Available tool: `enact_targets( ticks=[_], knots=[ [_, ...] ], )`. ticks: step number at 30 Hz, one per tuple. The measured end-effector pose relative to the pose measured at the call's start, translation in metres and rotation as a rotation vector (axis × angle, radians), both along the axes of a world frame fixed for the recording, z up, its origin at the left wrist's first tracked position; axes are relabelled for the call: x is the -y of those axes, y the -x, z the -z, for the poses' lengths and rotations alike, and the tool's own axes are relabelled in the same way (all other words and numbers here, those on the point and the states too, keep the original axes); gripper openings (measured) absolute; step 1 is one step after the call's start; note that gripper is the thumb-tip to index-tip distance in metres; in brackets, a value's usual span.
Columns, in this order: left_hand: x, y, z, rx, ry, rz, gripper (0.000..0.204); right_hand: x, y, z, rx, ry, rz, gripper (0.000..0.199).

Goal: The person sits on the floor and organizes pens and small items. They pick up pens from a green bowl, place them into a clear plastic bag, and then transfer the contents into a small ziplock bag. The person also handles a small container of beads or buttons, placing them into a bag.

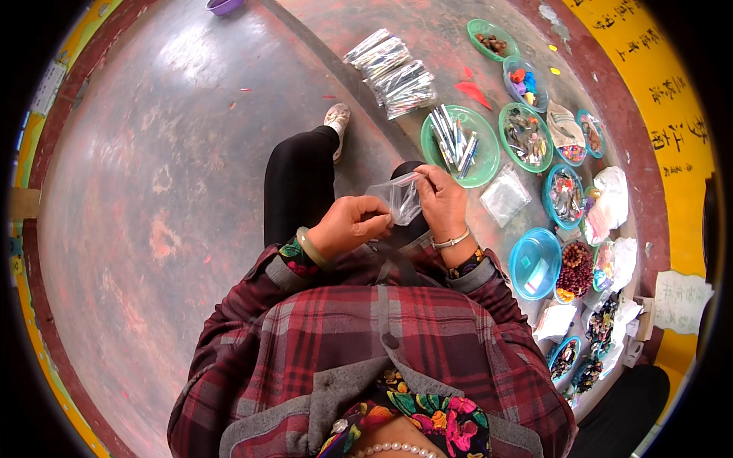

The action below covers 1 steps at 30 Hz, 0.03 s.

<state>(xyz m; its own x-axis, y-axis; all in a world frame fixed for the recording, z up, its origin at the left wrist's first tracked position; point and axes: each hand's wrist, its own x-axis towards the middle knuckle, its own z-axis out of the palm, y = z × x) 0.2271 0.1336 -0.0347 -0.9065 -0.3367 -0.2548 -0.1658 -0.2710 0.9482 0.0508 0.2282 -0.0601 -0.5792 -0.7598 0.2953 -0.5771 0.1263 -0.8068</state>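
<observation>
Between my hands, above my lap, is a small clear plastic bag. My left hand pinches its lower left side with curled fingers. The bag's upper right edge is gripped between thumb and fingers of my right hand. Whether anything lies inside the bag I cannot tell, as the plastic shines. Just beyond my right hand stands a green basin with several pens in it. A stack of flat clear bags lies on the floor beside that basin.
Bundles of packed pens lie ahead. Along the right stand a blue basin, a green basin of small items, a bowl of brown pieces and dark red beads. A purple basin is far off.
</observation>
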Motion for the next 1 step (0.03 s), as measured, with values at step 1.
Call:
enact_targets(
  ticks=[1],
  knots=[
    [0.0050, -0.0018, -0.0037, 0.007, 0.192, 0.063, 0.017, 0.0001, 0.0011, -0.0007, -0.002, 0.002, 0.005, 0.014]
  ],
)
